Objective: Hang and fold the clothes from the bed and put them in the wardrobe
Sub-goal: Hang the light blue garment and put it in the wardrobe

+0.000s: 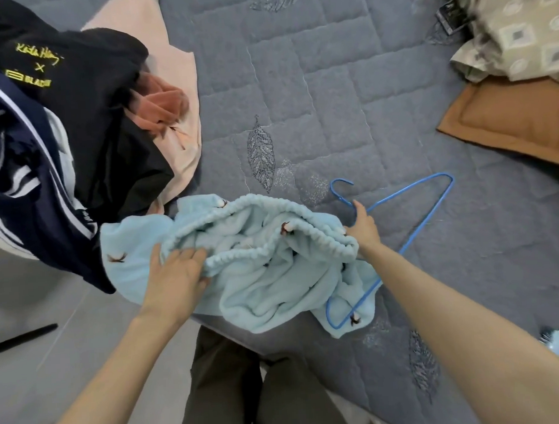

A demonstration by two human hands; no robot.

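On the bed's near edge: light blue fleece garment (274, 269) in a crumpled heap, elastic waistband gaping open, tiny dark prints dotted over it, lower bit hanging off the edge
Left hand (176, 279): on the garment's left side, fingers curled into a fold just below the waistband, gripping it
Right hand (364, 231): at the waistband's right end, over the neck of the hanger, one finger stretched up along the wire; honestly can't tell if it's closed round the wire or just resting there
Blue wire hanger (407, 194): flat on the grey quilt (330, 83), hook pointing away, lower corner lying on top of the garment's right side
Clothes pile (78, 108): just left of the garment, black top with yellow lettering, navy thing with white stripes, peach and rust pieces
Far right: brown pillow (506, 118), patterned pillow (519, 29) behind it
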